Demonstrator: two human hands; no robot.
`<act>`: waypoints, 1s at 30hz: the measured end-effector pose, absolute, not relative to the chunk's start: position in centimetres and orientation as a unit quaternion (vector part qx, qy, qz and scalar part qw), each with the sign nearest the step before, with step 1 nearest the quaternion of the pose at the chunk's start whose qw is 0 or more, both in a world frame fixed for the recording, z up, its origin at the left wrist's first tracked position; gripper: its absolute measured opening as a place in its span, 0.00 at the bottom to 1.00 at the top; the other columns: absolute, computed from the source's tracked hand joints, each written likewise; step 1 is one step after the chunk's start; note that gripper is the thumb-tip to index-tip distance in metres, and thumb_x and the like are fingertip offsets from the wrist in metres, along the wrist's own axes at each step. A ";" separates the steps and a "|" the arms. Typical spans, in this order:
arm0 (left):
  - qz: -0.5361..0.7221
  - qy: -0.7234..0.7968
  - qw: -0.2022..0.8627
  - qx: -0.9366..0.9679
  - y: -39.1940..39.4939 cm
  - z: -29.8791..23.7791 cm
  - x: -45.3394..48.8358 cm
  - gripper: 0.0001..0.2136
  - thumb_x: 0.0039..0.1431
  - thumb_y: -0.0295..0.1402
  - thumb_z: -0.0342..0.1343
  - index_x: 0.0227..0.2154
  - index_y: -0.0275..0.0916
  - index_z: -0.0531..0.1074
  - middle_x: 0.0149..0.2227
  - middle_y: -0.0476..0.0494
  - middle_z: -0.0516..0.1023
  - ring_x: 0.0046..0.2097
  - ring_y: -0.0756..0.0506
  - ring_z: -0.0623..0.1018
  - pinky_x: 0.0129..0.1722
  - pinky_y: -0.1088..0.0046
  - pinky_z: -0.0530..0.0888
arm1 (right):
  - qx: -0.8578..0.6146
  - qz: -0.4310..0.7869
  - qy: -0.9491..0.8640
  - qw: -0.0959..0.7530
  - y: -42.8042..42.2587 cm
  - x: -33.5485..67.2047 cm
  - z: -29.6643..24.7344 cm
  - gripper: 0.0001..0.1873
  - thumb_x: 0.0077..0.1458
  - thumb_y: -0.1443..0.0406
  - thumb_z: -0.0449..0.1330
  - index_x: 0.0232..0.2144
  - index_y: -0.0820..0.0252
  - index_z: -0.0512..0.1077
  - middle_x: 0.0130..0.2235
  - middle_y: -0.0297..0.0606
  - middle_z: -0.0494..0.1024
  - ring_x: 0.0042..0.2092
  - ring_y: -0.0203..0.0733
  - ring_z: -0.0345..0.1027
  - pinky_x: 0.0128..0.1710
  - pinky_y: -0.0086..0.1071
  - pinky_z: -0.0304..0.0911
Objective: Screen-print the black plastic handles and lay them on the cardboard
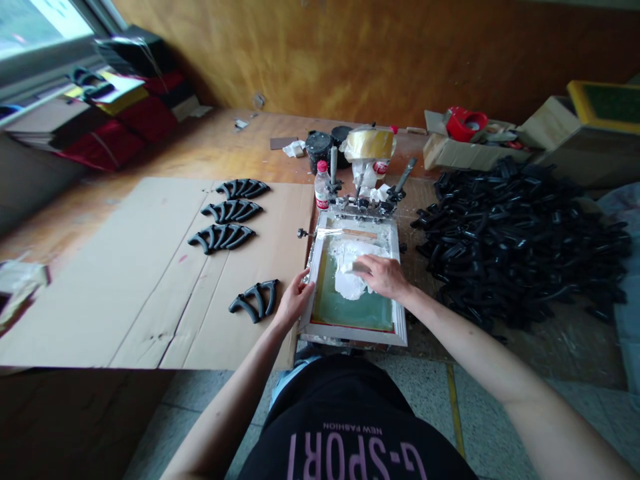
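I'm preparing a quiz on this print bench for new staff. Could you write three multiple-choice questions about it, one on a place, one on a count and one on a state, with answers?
1. Where is the large heap of black parts relative to the screen-printing frame?
A) To its right
B) To its left
C) On the windowsill

2. How many clusters of black parts lie on the cardboard sheet?
A) Two
B) Three
C) Four

3. What is the right hand touching?
A) White paste on the green mesh
B) The cardboard sheet
C) The windowsill

1: A, the heap lies beyond the frame's right side.
2: C, three form a row and one lies near the left hand.
3: A, its fingers rest on the paste.
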State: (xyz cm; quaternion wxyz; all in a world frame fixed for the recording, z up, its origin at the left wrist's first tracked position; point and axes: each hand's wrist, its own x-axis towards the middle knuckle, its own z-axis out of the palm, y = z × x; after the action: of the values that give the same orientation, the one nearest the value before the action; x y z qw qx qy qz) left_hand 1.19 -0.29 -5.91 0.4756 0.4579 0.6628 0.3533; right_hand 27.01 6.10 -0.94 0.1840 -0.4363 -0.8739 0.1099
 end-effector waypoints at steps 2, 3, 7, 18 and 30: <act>0.361 0.649 0.489 0.458 -0.3 -4.2 1.0 0.32 0.55 0.50 0.56 0.61 0.42 0.64 0.28 0.50 0.75 0.27 0.50 0.72 0.26 0.77 0.66 | -0.492 0.104 -0.837 0.218 9.0 26.8 0.8 0.19 0.56 0.62 0.62 0.51 0.51 0.71 0.47 0.36 0.78 0.43 0.43 0.73 0.41 0.33 0.65; 0.371 0.640 0.496 0.454 -0.3 -3.1 0.9 0.32 0.55 0.51 0.55 0.61 0.42 0.64 0.27 0.51 0.74 0.26 0.51 0.70 0.24 0.78 0.64 | -0.515 0.098 -0.820 0.230 10.4 27.1 1.6 0.24 0.56 0.61 0.62 0.55 0.50 0.68 0.49 0.37 0.78 0.44 0.45 0.72 0.42 0.34 0.66; 0.440 0.598 0.526 0.414 0.9 2.2 1.4 0.30 0.59 0.57 0.47 0.51 0.38 0.74 0.23 0.49 0.71 0.21 0.52 0.67 0.19 0.77 0.60 | -0.615 0.082 -0.716 0.322 14.6 32.4 3.1 0.28 0.58 0.55 0.58 0.59 0.56 0.65 0.41 0.41 0.79 0.38 0.46 0.72 0.42 0.39 0.66; 0.633 0.479 0.470 0.386 6.6 8.1 6.0 0.25 0.62 0.55 0.43 0.46 0.38 0.68 0.40 0.40 0.79 0.38 0.48 0.79 0.30 0.75 0.74 | -0.584 0.151 -0.791 0.103 6.3 30.9 -6.5 0.13 0.58 0.57 0.59 0.29 0.61 0.72 0.38 0.44 0.75 0.42 0.46 0.69 0.45 0.36 0.61; 0.417 0.664 0.598 0.168 -5.5 -5.6 0.4 0.15 0.61 0.43 0.50 0.38 0.36 0.72 0.36 0.41 0.80 0.35 0.44 0.82 0.27 0.73 0.76 | -0.462 0.234 -0.844 0.141 1.0 27.9 -3.6 0.08 0.62 0.68 0.54 0.37 0.56 0.74 0.42 0.37 0.79 0.47 0.39 0.69 0.48 0.31 0.60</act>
State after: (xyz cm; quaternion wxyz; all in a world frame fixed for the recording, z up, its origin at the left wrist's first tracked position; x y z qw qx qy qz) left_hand 0.43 -5.55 -5.64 0.5976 0.1684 0.6636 0.4174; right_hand 27.93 0.95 -3.62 0.1407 -0.4621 -0.8438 0.2336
